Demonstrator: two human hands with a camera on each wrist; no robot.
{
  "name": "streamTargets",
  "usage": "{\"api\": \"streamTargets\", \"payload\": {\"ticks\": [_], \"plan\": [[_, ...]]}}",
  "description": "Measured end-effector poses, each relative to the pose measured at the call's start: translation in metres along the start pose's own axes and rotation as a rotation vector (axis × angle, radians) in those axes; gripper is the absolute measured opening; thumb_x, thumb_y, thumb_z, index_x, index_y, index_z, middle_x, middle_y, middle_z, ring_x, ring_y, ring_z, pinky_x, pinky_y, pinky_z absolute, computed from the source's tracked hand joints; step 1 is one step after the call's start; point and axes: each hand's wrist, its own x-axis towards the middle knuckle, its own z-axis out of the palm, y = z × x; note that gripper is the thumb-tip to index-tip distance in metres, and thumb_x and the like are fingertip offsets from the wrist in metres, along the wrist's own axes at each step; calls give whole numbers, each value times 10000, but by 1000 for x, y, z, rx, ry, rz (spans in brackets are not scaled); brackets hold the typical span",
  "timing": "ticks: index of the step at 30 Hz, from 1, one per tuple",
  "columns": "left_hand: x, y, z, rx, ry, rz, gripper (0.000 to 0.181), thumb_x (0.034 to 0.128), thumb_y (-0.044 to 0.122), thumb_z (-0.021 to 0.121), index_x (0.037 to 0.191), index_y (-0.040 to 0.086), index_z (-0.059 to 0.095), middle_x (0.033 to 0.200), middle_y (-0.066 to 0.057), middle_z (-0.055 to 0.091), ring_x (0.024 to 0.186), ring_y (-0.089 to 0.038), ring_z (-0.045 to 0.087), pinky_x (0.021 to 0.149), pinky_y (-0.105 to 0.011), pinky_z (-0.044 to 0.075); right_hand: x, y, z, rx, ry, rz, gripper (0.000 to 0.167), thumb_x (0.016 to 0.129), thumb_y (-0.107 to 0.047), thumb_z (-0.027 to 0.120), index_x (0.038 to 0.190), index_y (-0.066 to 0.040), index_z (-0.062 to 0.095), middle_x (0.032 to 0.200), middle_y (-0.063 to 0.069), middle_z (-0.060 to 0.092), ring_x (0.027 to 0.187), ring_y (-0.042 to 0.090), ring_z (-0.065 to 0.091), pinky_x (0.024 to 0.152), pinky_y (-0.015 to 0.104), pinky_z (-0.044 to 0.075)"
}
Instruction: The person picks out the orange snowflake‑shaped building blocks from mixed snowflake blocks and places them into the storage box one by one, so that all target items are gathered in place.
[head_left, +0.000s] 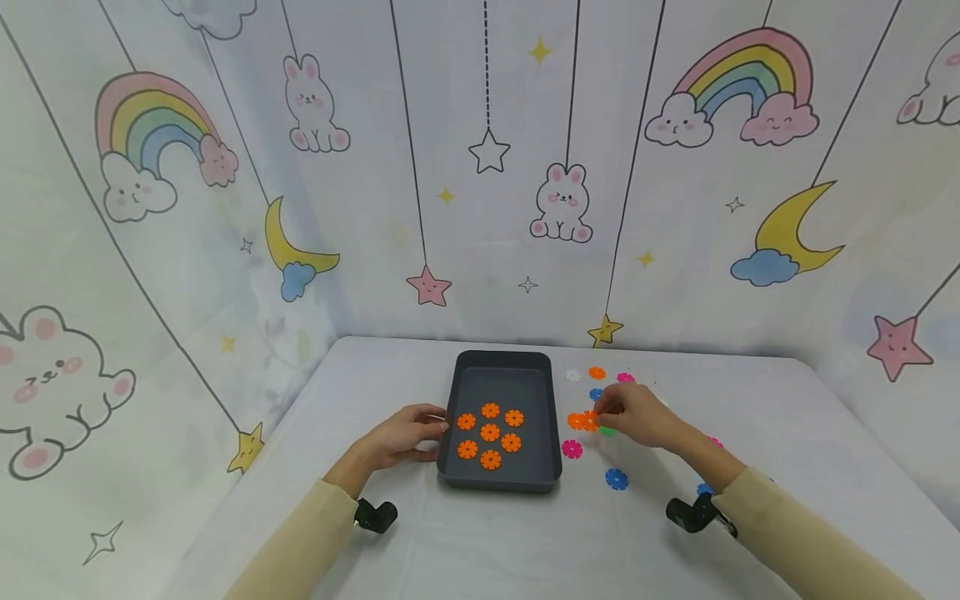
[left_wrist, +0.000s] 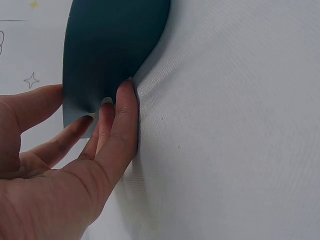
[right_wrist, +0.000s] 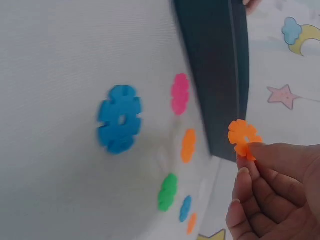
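Between thumb and forefinger, my right hand (head_left: pixel 636 413) pinches an orange snowflake disc (right_wrist: pixel 244 137), a flat notched plastic piece with a hole in the middle. It is raised above the table, to the right of a dark grey rectangular tray (head_left: pixel 502 385). In that tray lie several orange snowflake discs (head_left: pixel 490 432), spaced apart. My left hand (head_left: pixel 405 435) rests against the tray's left side. In the left wrist view, its fingers (left_wrist: pixel 125 115) touch the outer wall, extended with a slight bend.
Right of the tray, loose discs lie scattered on the white cloth: a pink disc (head_left: pixel 572 449), a blue disc (head_left: pixel 617 479), a green disc (right_wrist: pixel 167 192), a white disc (head_left: pixel 572 376) and others. A patterned curtain (head_left: pixel 487 250) stands behind the table.
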Motion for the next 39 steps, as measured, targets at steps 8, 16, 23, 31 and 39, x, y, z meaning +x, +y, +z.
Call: {"api": "streamTargets", "payload": {"ticks": [8, 16, 23, 31, 39], "plan": [[0, -1, 0, 1, -1, -3, 485, 1038, 160, 613, 1465, -20, 470, 1396, -186, 576, 1200, -303, 612, 909, -463, 592, 32, -9, 8, 28, 7, -72, 56, 948, -81, 710, 987, -43, 719, 881, 15, 697, 773, 154, 612, 704, 285, 552], [-1, 0, -2, 9, 2, -7, 508, 1038, 182, 619, 1477, -17, 456, 1425, -204, 551, 1222, -321, 598, 906, -446, 597, 63, -23, 29, 40, 21, -124, 38, 960, -70, 698, 996, -57, 700, 910, -2, 700, 837, 178, 643, 774, 341, 577], [1, 1, -2, -1, 6, -9, 489, 1034, 167, 623, 1463, -14, 476, 1405, -184, 570, 1201, -306, 608, 903, -458, 595, 85, -20, 44, -2, 13, -167, 65, 953, -54, 706, 1012, -81, 706, 945, -7, 696, 952, 208, 655, 887, 425, 577], [1, 1, -2, -1, 7, -9, 485, 1029, 167, 629, 1457, -9, 484, 1387, -178, 581, 1185, -297, 617, 903, -461, 595, 103, -11, 59, -56, -37, -157, 61, 971, -75, 693, 1031, -81, 684, 966, 7, 679, 857, 153, 594, 785, 314, 554], [0, 3, 0, 5, 5, -12, 483, 1029, 164, 630, 1455, -12, 483, 1389, -180, 578, 1191, -301, 612, 908, -461, 594, 115, -12, 67, -85, -37, -96, 63, 970, -72, 687, 1032, -81, 686, 976, 16, 682, 868, 165, 604, 817, 348, 562]]}}
